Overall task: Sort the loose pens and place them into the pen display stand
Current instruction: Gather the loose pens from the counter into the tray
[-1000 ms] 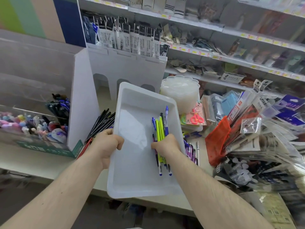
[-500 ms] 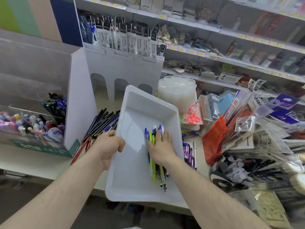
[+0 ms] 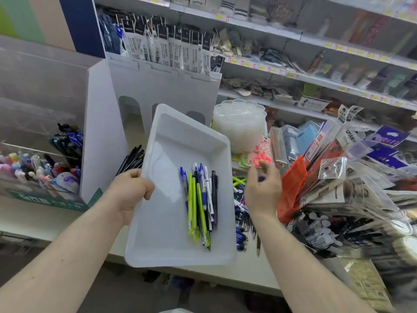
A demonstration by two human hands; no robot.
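The white rectangular plastic tray (image 3: 171, 154) looks smooth, semi-translucent and faintly glossy. The yellow-green, blue and black plastic pens (image 3: 200, 199) in it shine. The tall white display stand (image 3: 99, 123) looks matt. The clear plastic packets (image 3: 334, 170) glint.

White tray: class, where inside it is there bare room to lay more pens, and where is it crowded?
Free: the white tray's far end and the left strip beside the left hand. Crowded: the pens bunched along its right wall.

Head camera looks down, close over the tray (image 3: 158, 256).
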